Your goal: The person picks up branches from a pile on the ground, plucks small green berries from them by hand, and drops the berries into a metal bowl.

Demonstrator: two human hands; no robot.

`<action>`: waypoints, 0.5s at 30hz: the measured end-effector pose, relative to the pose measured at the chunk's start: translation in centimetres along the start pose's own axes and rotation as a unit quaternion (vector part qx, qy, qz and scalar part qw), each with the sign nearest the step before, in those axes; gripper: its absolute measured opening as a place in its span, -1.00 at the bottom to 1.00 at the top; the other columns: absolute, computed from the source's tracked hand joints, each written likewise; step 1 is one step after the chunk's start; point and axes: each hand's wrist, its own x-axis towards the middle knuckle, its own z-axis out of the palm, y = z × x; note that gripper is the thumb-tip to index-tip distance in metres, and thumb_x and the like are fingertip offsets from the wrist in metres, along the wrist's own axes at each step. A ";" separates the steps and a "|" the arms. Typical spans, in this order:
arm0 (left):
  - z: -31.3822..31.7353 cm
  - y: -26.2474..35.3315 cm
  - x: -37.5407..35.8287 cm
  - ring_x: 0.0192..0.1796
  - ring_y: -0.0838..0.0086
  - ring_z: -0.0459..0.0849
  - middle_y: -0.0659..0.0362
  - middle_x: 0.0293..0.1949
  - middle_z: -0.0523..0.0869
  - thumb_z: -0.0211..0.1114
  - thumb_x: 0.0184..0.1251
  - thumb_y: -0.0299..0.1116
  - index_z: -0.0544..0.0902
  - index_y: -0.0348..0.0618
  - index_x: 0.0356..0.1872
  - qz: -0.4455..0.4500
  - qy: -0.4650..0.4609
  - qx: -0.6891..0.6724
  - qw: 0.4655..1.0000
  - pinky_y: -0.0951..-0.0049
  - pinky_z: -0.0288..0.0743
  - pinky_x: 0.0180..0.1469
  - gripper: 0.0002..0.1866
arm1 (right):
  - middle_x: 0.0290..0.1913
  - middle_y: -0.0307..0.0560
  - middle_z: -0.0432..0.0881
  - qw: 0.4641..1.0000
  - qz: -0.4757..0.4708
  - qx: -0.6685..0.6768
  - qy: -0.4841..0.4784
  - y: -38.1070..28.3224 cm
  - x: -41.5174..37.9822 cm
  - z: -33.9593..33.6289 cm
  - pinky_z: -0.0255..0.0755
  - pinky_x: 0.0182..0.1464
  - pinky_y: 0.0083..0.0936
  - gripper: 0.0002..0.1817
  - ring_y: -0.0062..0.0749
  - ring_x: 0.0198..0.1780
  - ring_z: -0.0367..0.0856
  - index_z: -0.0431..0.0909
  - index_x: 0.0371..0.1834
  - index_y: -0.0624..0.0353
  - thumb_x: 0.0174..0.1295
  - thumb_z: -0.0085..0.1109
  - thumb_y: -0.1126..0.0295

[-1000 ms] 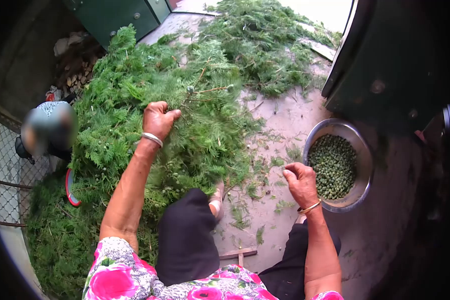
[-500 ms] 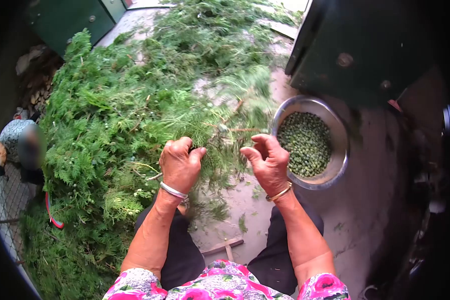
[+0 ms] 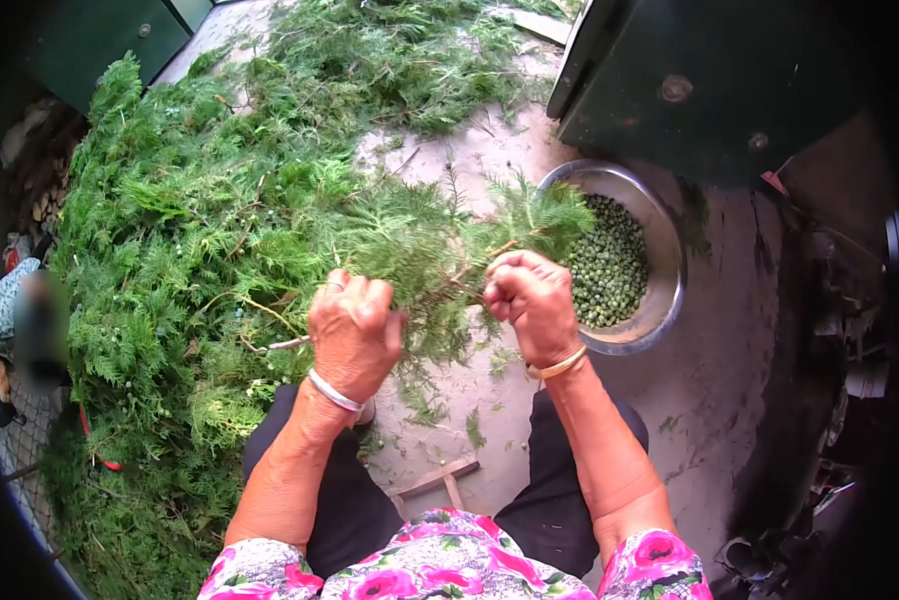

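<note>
The branch pile [image 3: 210, 220] lies on the ground left of the bowl [image 3: 665, 290], with the held sprig [image 3: 440, 250] between them

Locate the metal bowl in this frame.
In the head view the metal bowl sits on the ground at right, just beyond the right hand, below the dark green door, with the sprig reaching over its near rim.

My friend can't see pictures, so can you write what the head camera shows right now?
Two bare hands hold one leafy green branch between them: the left hand grips its stem end, the right hand is closed on a twig beside a metal bowl of small green seeds. A big pile of cut green branches covers the concrete ground to the left.
</note>
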 end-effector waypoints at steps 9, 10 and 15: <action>-1.6 -3.1 0.4 -0.47 0.13 0.37 0.00 -0.64 0.39 0.38 -0.14 -0.49 0.35 -0.31 -0.67 -0.099 0.012 -0.054 0.994 0.20 0.20 -0.39 -0.69 | -0.44 -0.08 0.56 0.994 0.013 0.069 0.085 -2.5 0.1 -3.2 0.28 -0.53 -0.67 -0.85 -0.54 -0.52 0.45 0.51 -0.39 0.22 0.25 0.09 0.36; -1.8 -3.2 0.4 -0.46 0.12 0.39 0.01 -0.63 0.42 0.39 -0.14 -0.48 0.35 -0.29 -0.67 -0.116 0.011 -0.062 0.991 0.19 0.23 -0.39 -0.69 | -0.52 -0.20 0.55 0.994 -0.002 -0.026 0.105 -2.0 0.0 -3.1 0.23 -0.59 -0.72 -0.78 -0.64 -0.59 0.40 0.53 -0.45 0.22 0.22 0.22 0.30; -1.9 -3.6 0.5 -0.48 0.14 0.37 0.02 -0.63 0.41 0.41 -0.15 -0.47 0.37 -0.30 -0.64 -0.129 0.010 -0.095 0.987 0.21 0.23 -0.41 -0.70 | -0.55 -0.04 0.62 0.908 -0.172 -0.363 0.114 0.2 0.3 -2.2 0.45 -0.46 -0.51 -0.68 -0.49 -0.53 0.58 0.58 -0.31 0.38 0.01 0.39 0.33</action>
